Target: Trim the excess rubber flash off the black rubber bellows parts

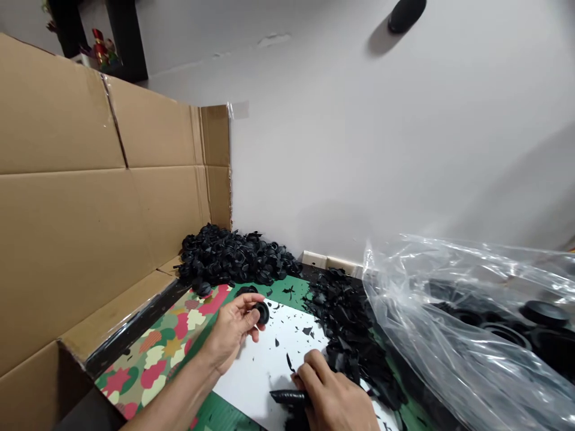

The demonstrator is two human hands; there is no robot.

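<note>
My left hand [238,326] pinches a small round black rubber part [262,312] with a ringed, cup-like face, above the white board [256,371]. Lower right, my right hand [335,395] is closed around a black, shiny, rod-like tool [290,397]; its kind is not clear, as the fingers hide most of it. A thin dark pointed sliver [288,361] shows just beyond these fingers, and I cannot tell whether it belongs to the tool. Small black scraps [308,331] are scattered over the board between the hands. Another dark round piece [247,291] lies behind my left hand.
A heap of round black parts [238,254] rests by the wall. Black trimmings [345,323] pile up right of the board. Further right, a clear plastic bag [404,311] holds black round parts. Tall cardboard [90,209] stands at left beside a patterned sheet [166,347].
</note>
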